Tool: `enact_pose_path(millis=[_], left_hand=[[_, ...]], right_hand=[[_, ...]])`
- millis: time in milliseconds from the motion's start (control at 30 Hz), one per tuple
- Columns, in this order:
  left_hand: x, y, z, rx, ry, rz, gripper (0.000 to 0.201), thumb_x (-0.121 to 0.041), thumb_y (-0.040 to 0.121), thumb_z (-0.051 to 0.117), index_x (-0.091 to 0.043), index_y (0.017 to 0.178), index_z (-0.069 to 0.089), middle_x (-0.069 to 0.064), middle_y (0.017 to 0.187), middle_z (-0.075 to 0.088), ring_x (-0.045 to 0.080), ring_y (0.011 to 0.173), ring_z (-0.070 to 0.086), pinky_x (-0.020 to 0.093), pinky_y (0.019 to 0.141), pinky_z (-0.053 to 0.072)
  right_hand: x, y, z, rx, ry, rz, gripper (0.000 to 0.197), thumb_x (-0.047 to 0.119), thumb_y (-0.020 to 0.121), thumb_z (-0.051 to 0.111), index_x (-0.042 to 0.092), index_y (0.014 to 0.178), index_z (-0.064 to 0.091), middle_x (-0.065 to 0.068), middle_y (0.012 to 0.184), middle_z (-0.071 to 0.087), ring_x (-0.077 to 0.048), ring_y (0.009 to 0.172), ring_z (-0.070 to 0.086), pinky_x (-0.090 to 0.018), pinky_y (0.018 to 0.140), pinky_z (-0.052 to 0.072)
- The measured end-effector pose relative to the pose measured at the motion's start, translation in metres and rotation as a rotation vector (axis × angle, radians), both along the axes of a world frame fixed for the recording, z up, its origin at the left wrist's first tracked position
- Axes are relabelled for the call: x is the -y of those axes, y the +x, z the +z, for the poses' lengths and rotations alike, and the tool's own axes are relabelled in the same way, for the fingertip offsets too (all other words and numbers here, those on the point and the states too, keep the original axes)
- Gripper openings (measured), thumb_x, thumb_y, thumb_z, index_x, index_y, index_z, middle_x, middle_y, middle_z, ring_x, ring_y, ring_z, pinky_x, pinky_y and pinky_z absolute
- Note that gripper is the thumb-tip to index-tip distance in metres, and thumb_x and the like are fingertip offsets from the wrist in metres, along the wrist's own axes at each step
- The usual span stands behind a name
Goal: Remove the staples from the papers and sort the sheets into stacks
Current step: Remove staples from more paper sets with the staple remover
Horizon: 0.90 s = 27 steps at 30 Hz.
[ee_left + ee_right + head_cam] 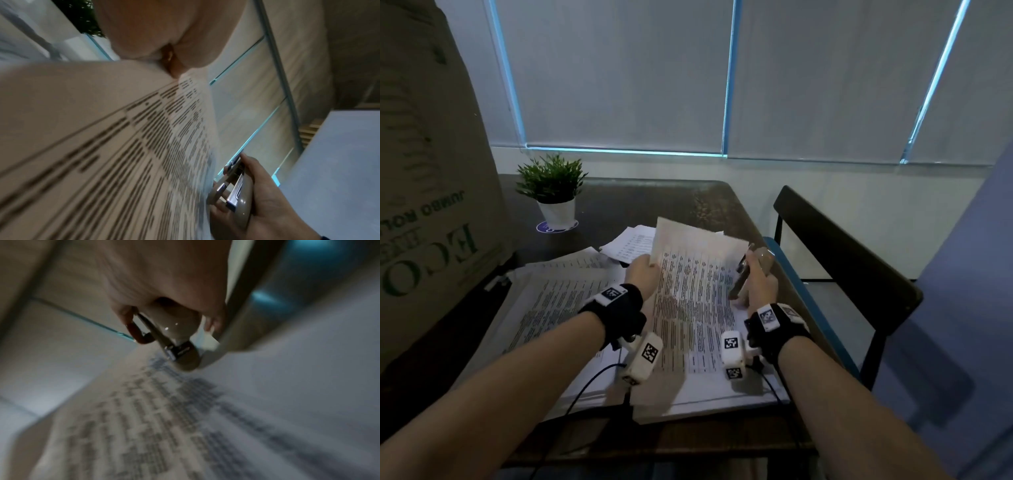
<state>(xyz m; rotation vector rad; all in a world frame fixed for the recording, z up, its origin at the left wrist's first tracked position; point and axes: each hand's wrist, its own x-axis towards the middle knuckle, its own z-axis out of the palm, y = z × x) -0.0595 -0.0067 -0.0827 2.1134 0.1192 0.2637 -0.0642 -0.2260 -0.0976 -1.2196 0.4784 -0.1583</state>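
Note:
My left hand (642, 274) pinches the left edge of a printed sheet (695, 291) and lifts its far end off the pile; the same sheet (123, 154) fills the left wrist view. My right hand (755, 279) grips a beige stapler-type tool with a metal jaw (751, 262) at the sheet's right edge, fingertips touching the paper. That tool (236, 191) shows beside the paper's edge, and its tip (180, 353) hangs just over the printed page (164, 418). No staple is visible.
More printed sheets (558, 301) lie spread at left and a small pile (630, 245) lies behind. A potted plant (553, 192) and a large cardboard box (431, 171) stand at left. A chair (842, 260) is by the table's right edge (791, 274).

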Motion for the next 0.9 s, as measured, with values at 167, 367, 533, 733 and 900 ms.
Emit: enact_pose_path(millis=[167,367,533,733,900], left_hand=[[0.015,-0.026,0.066,0.427,-0.154,0.087,0.015,-0.011,0.098,0.036,-0.003,0.09,0.045,0.01,0.083,0.052,0.019,0.071,0.048,0.031,0.064,0.041],[0.036,-0.052,0.114,0.705,-0.259,0.039,0.009,-0.011,0.099,0.034,-0.011,0.094,0.041,-0.004,0.08,0.054,0.007,0.066,0.051,0.02,0.057,0.046],[0.035,-0.051,0.086,0.529,-0.2,0.052,0.013,-0.011,0.099,0.039,-0.005,0.092,0.048,0.005,0.082,0.056,0.016,0.069,0.049,0.025,0.061,0.041],[0.048,-0.059,0.127,0.568,-0.071,-0.094,0.022,-0.021,0.097,0.049,-0.006,0.083,0.058,0.005,0.076,0.063,0.022,0.069,0.06,0.028,0.062,0.053],[0.078,-0.069,0.145,0.635,0.048,-0.253,0.022,-0.019,0.096,0.051,-0.007,0.083,0.064,0.007,0.075,0.066,0.022,0.069,0.061,0.034,0.068,0.05]], right_hand=[[0.017,-0.01,0.069,0.328,0.081,0.241,0.031,0.042,0.085,0.072,0.011,0.092,0.067,-0.003,0.073,0.069,-0.017,0.061,0.066,-0.03,0.06,0.055],[0.001,-0.042,0.123,0.598,-0.194,0.19,0.026,0.034,0.094,0.063,0.014,0.076,0.063,0.005,0.059,0.065,-0.01,0.044,0.056,-0.02,0.042,0.045],[0.006,-0.037,0.071,0.372,-0.451,0.108,0.042,0.044,0.085,0.071,0.008,0.104,0.064,-0.011,0.091,0.068,-0.008,0.056,0.062,-0.021,0.049,0.047],[0.025,-0.055,0.133,0.832,-0.471,-0.377,0.036,0.039,0.08,0.076,0.014,0.093,0.055,-0.001,0.098,0.051,-0.015,0.083,0.054,-0.017,0.077,0.048],[0.03,-0.076,0.232,1.061,-0.28,-0.316,0.042,0.051,0.08,0.067,0.012,0.093,0.061,-0.01,0.082,0.066,-0.02,0.067,0.059,-0.028,0.059,0.051]])
